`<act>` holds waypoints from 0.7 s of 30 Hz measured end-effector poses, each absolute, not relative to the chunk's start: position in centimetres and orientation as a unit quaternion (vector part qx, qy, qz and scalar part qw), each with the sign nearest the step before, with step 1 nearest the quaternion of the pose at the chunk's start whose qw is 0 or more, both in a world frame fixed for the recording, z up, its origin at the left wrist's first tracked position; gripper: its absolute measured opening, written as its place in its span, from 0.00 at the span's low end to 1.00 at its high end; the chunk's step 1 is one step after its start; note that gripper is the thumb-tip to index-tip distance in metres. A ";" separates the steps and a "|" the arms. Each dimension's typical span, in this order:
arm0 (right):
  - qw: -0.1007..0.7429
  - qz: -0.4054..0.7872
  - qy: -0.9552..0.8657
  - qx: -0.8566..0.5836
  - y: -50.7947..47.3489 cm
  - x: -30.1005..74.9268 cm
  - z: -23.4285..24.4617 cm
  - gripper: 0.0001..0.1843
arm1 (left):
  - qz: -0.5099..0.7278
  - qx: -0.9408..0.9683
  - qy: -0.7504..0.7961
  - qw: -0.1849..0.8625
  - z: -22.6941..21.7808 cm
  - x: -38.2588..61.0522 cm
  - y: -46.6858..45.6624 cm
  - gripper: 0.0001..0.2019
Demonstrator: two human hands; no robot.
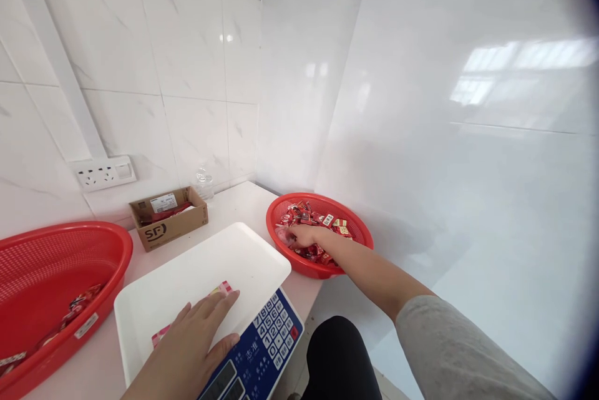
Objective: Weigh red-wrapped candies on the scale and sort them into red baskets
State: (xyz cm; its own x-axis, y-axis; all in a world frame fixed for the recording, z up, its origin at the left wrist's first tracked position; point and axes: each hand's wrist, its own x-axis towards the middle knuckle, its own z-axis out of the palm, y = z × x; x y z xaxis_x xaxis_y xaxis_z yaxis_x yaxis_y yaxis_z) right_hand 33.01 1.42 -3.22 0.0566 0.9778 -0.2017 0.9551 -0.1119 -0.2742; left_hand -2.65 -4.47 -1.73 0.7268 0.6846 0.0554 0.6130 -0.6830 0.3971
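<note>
Nearby, a scale [253, 263] and carton [180, 225] stand between two red baskets [306, 268] [123, 256].

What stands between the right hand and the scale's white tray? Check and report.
Only the perforated red basket's rim stands between the right hand and the white tray. Past it, nothing visible blocks; the left hand lies over a pink-checked packet on the tray.

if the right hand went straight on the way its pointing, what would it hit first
The right hand would likely meet the pinkish packet just ahead, perhaps already touching it; beyond that, the left side of the red basket around it. Depth is hard to judge.
</note>
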 end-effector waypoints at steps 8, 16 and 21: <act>-0.046 0.179 -0.659 -0.729 1.0 32.4 -4.8 0.46 | 0.074 0.914 0.357 0.178 -2.0 -2.5 -4.4 0.25; -0.033 0.149 -0.653 -0.742 0.8 31.6 -4.7 0.49 | 0.064 0.916 0.358 0.171 -1.8 -2.5 -4.4 0.25; -0.006 0.150 -0.640 -0.754 0.6 31.6 -3.8 0.28 | 0.058 0.917 0.357 0.169 -1.6 -2.7 -4.3 0.25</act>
State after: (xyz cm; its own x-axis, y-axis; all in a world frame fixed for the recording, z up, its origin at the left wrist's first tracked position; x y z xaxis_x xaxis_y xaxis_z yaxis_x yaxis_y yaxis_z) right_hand 31.62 0.55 -3.81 0.1361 0.9628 -0.2335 0.9665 -0.1808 -0.1824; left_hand -2.71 -4.33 -1.63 0.7381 0.6746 -0.0140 0.6354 -0.6879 0.3509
